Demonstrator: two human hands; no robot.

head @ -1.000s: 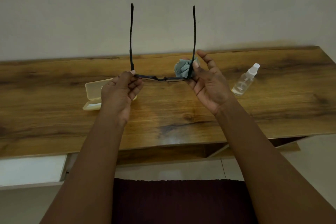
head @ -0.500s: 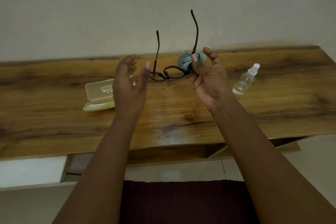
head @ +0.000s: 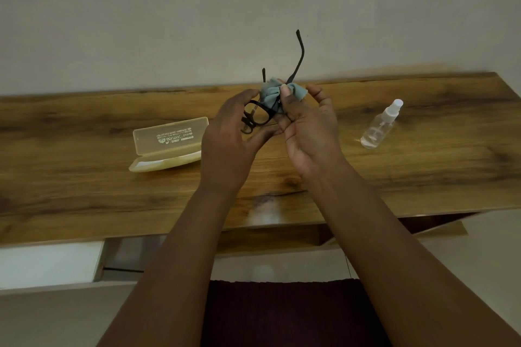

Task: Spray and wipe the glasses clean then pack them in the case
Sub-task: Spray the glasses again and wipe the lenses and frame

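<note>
Black-framed glasses (head: 258,118) are held above the wooden table (head: 84,191), temples pointing up and away. My left hand (head: 228,132) grips the frame's left side, with part of the frame hidden behind its fingers. My right hand (head: 307,124) pinches a bunched grey-blue cloth (head: 269,96) against the right lens and holds that end of the glasses. A pale yellow glasses case (head: 166,146) lies open on the table to the left of my hands. On the right, a clear spray bottle (head: 380,125) with a white nozzle lies on its side.
A plain wall rises behind the table's far edge. Below the near edge are a white drawer front (head: 48,265) at the left, an open shelf space, and a dark red cloth (head: 282,313) at the bottom.
My left hand let go of the glasses, opened, then came back and took hold of the frame's left side. The glasses turned from edge-on to angled, and the cloth now covers the right lens.
</note>
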